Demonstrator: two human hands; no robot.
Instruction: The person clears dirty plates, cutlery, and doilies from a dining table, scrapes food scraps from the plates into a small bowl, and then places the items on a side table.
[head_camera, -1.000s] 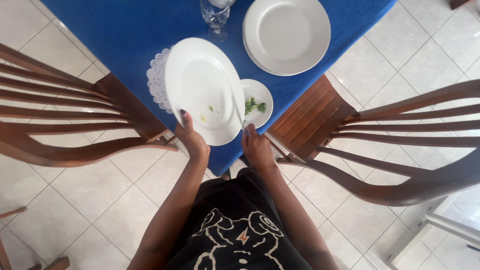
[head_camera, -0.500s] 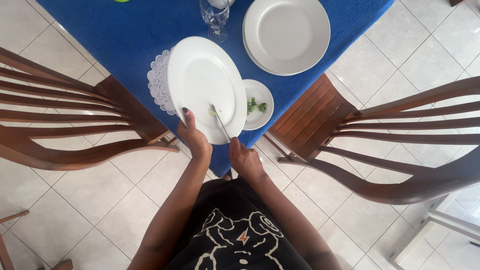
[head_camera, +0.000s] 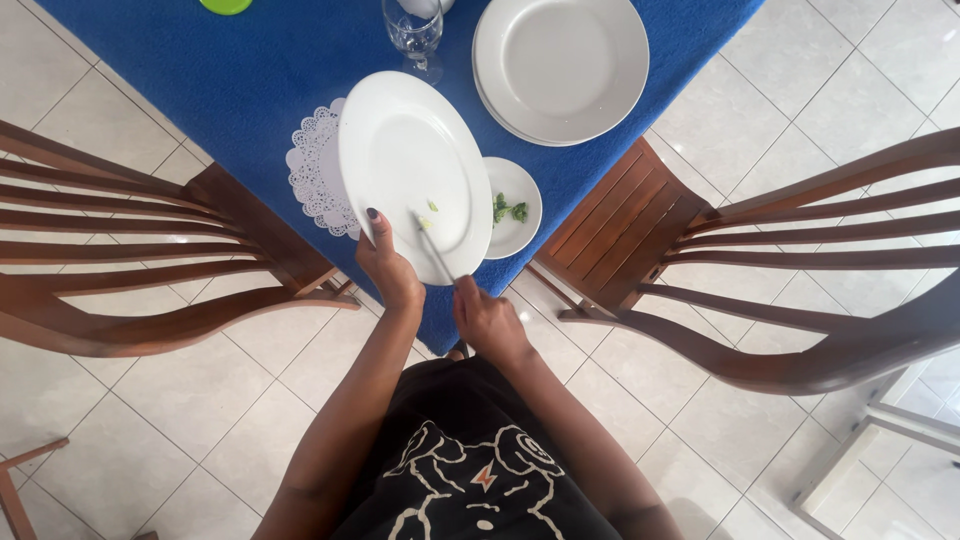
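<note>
My left hand (head_camera: 388, 268) grips the near rim of a large white oval plate (head_camera: 410, 160), held tilted above the blue tablecloth (head_camera: 200, 80). A few green food scraps lie on the plate near its lower right. My right hand (head_camera: 487, 320) holds a thin metal utensil (head_camera: 432, 248) whose tip rests on the plate beside the scraps. To the right of the plate sits a small white dish (head_camera: 514, 208) with green scraps on it.
A stack of round white plates (head_camera: 560, 65) and a clear stemmed glass (head_camera: 412, 35) stand further back on the table. A white lace doily (head_camera: 315, 180) lies under the oval plate. Wooden chairs flank me at left (head_camera: 150, 250) and right (head_camera: 750, 260). A green object (head_camera: 226, 5) sits at the top edge.
My right hand has drawn back from the small dish and brought a utensil onto the oval plate. The left hand keeps holding the plate, tilted a little more.
</note>
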